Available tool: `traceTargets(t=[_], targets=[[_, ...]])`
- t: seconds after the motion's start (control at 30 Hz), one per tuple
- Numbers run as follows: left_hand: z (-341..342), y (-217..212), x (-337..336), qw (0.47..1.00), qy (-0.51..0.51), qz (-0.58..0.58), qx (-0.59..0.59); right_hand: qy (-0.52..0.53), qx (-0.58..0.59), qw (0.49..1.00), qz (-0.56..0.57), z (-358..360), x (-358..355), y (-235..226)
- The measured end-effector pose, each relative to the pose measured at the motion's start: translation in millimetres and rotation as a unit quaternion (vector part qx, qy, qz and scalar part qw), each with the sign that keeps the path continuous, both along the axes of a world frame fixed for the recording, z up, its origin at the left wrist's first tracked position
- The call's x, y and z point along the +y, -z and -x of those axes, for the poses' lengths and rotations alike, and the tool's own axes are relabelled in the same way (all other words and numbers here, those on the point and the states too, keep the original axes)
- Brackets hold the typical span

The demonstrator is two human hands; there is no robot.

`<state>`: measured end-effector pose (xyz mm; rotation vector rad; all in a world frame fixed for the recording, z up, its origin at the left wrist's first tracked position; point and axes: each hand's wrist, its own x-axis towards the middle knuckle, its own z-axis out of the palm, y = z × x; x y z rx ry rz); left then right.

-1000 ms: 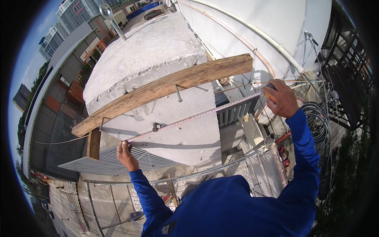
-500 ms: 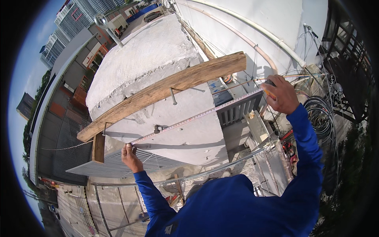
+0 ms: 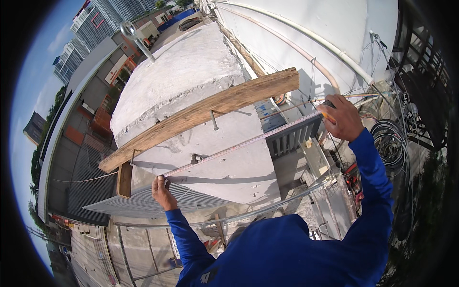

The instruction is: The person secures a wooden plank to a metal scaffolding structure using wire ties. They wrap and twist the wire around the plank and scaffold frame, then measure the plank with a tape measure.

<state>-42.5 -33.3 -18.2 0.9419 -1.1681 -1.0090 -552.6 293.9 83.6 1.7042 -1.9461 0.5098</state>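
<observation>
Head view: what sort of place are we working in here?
Most likely an outdoor building site high up on a structure. A rough concrete slab carries a wooden beam, the left hand and right hand stretch a tape measure across it, and streets and towers lie far below.

Two hands (left (image 3: 163,191), right (image 3: 342,117)), one tape measure (image 3: 239,146), one wooden plank (image 3: 201,115), one concrete block (image 3: 191,110), one pencil (image 3: 326,115).

Concrete slab (image 3: 191,86): pale grey-white, speckled. Wooden plank (image 3: 205,112) across the slab: weathered tan-brown. Tape measure (image 3: 239,146) below the plank: silvery-white blade with fine dark ticks. Sleeves (image 3: 373,177) beside the slab: bright blue. Pipes (image 3: 306,43) beyond the slab: cream.
</observation>
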Motion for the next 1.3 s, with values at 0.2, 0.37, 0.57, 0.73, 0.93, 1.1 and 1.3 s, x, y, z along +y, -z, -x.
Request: traceTargets(t=[0.2,0.37,0.57,0.73,0.93,1.1,1.3], targets=[[-2,4,-7,1.0,-0.012,0.005,0.014,0.014,-0.018,1.0,-0.021,-3,-6,-6],[-7,1,-6,0.999,-0.034,0.006,0.006,-0.007,-0.019,1.0,-0.012,-12,-12,-5],[-2,14,-7,0.999,-0.019,0.014,0.033,-0.019,-0.026,0.999,-0.033,-11,-2,1],[-9,21,-8,0.997,-0.052,0.061,-0.013,-0.032,-0.021,0.998,-0.056,-3,-3,2],[4,10,-4,0.999,-0.016,0.049,0.011,-0.022,-0.031,0.998,-0.057,-6,-10,-6],[-3,16,-8,0.998,-0.038,0.033,0.031,-0.022,-0.019,0.999,-0.045,-13,-18,-16],[-1,16,-12,0.999,-0.024,0.032,0.019,-0.002,-0.018,0.999,-0.035,-12,-7,-14]])
